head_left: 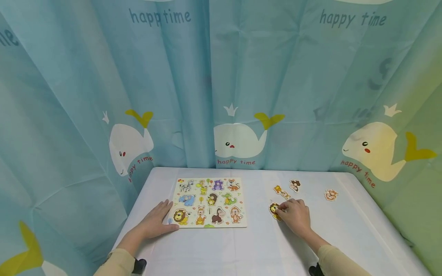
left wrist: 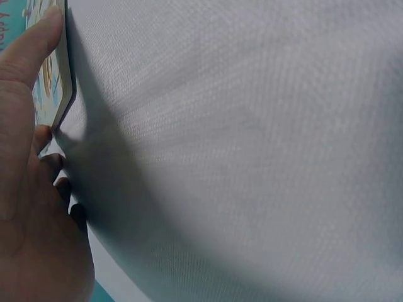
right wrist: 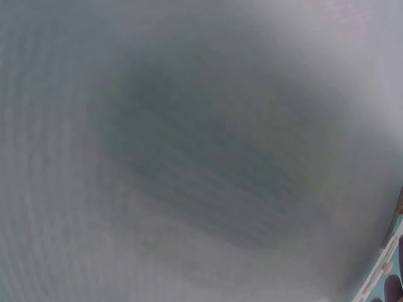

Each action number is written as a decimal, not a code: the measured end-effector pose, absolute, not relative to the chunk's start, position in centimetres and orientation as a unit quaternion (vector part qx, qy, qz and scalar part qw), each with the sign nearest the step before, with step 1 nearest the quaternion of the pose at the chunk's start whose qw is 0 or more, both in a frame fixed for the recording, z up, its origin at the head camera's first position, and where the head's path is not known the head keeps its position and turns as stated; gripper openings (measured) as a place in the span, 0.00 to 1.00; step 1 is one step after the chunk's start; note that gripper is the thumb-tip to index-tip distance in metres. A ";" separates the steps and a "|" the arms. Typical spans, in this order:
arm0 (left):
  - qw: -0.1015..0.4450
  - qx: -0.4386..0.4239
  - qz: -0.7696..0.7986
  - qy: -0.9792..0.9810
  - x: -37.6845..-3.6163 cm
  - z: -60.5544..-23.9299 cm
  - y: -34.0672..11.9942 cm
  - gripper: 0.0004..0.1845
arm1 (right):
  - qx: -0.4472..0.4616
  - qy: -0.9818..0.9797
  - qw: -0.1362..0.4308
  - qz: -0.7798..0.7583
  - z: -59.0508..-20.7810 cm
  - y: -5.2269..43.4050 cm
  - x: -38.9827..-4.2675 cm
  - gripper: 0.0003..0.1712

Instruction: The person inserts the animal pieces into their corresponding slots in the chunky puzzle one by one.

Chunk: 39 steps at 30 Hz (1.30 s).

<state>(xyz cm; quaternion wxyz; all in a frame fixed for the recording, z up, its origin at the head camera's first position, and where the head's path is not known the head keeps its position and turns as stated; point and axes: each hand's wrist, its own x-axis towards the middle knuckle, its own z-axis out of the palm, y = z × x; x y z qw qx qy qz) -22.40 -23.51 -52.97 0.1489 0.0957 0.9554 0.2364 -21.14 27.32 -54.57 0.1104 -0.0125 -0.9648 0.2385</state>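
Observation:
A pale animal puzzle board (head_left: 243,210) lies flat on the table, with rows of cartoon animals including a lion, zebra, elephant and crocodile. My left hand (head_left: 157,220) rests at its front left corner, fingers extended along the left side and thumb at the front edge. In the left wrist view the thumb (left wrist: 39,44) lies against the board's edge. To the right of the board, my right hand (head_left: 296,215) pinches a lion puzzle piece (head_left: 273,210) between thumb and fingers, close over the table. The right wrist view shows mostly blurred, shaded tablecloth.
Beyond the right hand lie two small orange-tan pieces (head_left: 282,192) and a dark brown animal piece (head_left: 295,186). Farther right is an orange animal piece (head_left: 331,195). A white cloth covers the table (head_left: 255,249). Blue whale-print curtains (head_left: 193,96) hang behind and beside it.

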 end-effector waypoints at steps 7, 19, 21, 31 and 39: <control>0.154 0.097 0.242 0.953 -22.3 -52.5 -23.8 0.58 | -0.007 -0.963 0.116 0.242 -53.9 27.0 -21.5 0.06; 0.161 0.092 0.244 0.952 -22.5 -52.3 -23.9 0.58 | 0.036 -0.955 0.134 0.261 -51.8 23.8 -23.4 0.05; 0.160 0.093 0.242 0.952 -22.5 -52.5 -23.9 0.58 | 0.045 -0.954 0.136 0.262 -51.7 22.9 -23.7 0.05; 0.153 0.092 0.242 0.954 -22.4 -53.0 -23.9 0.58 | 0.094 -0.950 0.150 0.258 -51.2 17.7 -24.7 0.05; 0.155 0.090 0.242 0.954 -22.4 -52.8 -23.6 0.58 | 0.130 -0.950 0.142 0.248 -51.1 13.8 -25.3 0.04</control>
